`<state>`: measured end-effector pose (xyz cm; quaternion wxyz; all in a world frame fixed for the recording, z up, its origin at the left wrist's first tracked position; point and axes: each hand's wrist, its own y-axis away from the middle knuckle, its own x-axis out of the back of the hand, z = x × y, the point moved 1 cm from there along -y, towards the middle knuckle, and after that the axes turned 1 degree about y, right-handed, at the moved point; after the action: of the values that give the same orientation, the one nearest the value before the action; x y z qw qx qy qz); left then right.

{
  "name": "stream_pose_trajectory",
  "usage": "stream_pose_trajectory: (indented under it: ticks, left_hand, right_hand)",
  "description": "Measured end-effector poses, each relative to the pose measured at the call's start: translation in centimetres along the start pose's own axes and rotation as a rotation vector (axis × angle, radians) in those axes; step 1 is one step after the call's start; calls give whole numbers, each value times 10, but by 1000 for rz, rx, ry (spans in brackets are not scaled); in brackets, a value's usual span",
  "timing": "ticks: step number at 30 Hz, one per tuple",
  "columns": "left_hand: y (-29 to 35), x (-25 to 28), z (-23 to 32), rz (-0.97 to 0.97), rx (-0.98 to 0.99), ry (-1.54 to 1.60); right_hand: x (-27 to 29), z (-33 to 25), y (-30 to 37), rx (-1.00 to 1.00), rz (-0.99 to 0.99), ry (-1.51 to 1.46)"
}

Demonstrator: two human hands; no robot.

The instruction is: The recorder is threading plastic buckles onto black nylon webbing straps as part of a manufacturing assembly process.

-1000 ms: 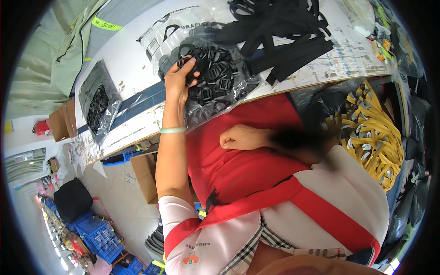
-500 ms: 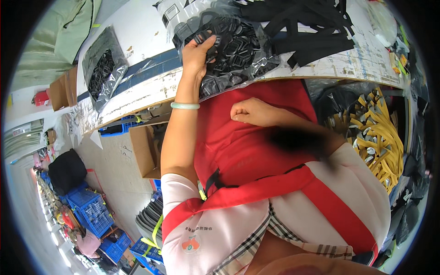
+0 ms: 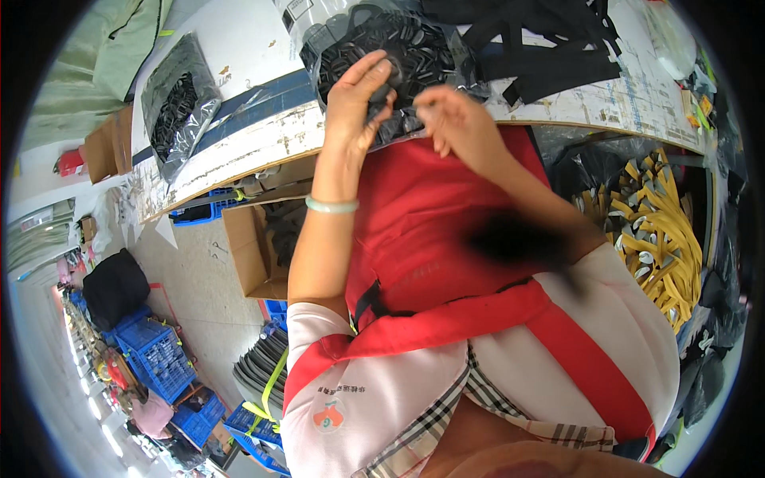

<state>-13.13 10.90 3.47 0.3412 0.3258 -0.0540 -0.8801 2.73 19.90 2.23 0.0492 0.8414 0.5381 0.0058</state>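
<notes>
Cluttered workshop desk (image 3: 253, 40), both hands at an open clear bag of black plastic buckles (image 3: 430, 56) by the front edge.
Left hand (image 3: 358, 99), over the bag's left side: fingers bent round a dark plastic piece (image 3: 384, 88), exact shape unclear. Right hand (image 3: 460, 123), just beside it at the bag's front: fingers curled, can't tell if holding anything. Black webbing straps (image 3: 550, 76) right of bag; second bag of small black parts (image 3: 171, 115) well left.

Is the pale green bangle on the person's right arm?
No, the pale green bangle circles the left forearm, below the left hand.
</notes>
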Motion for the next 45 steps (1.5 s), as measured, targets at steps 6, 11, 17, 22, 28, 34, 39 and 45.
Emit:
stream_pose_trajectory:
  ticks: [6,11,17,22,28,34,39,45]
  left_hand:
    - [47,0,-56,-51,110,173]
    - [76,17,-90,-12,271,468]
    - [115,42,-107,-105,557,902]
    - [131,55,-108,-246,457,1073]
    - [128,56,-113,-187,411,1070]
    - [130,56,-117,-106,419,853]
    - [133,34,-106,116,387,654]
    - [119,72,-128,-67,457,680]
  right_hand:
    - [8,-8,-2,-2,-60,42]
    - [4,5,20,-174,-172,132]
    - [11,12,41,-305,-320,-145]
    - [15,26,51,-315,-336,-201]
    - [-19,32,62,-202,-332,-180]
    - [-27,29,67,-128,-412,-6]
    - [-17,19,65,-206,-350,-54]
    - [-8,28,59,-155,-324,19]
